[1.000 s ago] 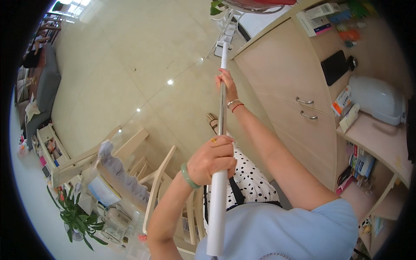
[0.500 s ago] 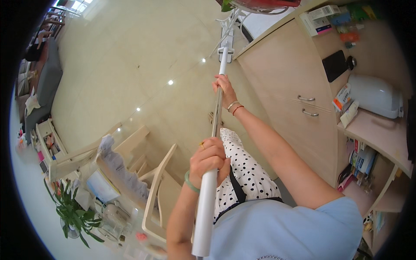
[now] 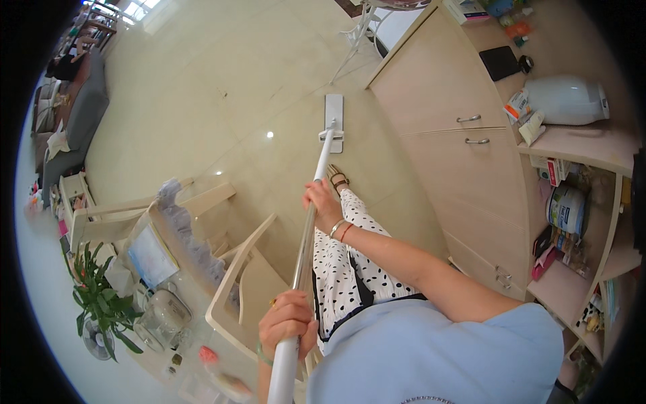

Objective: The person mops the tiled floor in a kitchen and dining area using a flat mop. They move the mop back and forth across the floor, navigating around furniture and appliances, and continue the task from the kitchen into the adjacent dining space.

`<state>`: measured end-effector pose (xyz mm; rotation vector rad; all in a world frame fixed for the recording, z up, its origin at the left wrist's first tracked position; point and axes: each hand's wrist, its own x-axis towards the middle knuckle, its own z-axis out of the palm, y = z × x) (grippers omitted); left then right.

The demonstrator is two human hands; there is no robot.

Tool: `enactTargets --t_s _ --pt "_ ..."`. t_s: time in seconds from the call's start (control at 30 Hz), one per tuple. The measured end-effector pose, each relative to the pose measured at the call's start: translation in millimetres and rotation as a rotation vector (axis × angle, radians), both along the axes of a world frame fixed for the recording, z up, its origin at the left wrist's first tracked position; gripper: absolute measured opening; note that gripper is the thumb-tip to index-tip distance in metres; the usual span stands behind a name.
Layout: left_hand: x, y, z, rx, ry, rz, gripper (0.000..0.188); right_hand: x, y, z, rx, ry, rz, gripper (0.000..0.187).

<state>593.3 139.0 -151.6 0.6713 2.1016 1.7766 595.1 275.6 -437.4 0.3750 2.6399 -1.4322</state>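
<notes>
Both of my hands hold a flat mop by its long pole, white at the two ends and metallic between. Nearer to me, my left hand is wrapped round the pole where the white upper grip begins. Farther down, my right hand closes round it near the lower white section. The mop's flat rectangular head lies on the glossy beige floor, just beyond my sandalled foot. Its underside is hidden.
Wooden cabinets with metal handles run along the right, with a cluttered shelf above. On the left stand a pale chair and a table with a lace cloth and a potted plant. A white metal stand is ahead.
The mop head has come back toward me, away from the white stand's legs. Both hands have moved nearer and to the left with the pole. My sandalled foot now shows more.
</notes>
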Motion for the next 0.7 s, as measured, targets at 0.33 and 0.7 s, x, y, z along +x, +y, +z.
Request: enactTargets --t_s 0.33,0.7 --pt "-9 4 -13 0.094 0.048 0.062 0.027 -26 3 0 -0.016 -0.026 0.071 0.006" --pt "-76 21 -4 0.058 0.005 0.050 0.023 -84 22 -11 -0.155 0.089 0.107 0.009"
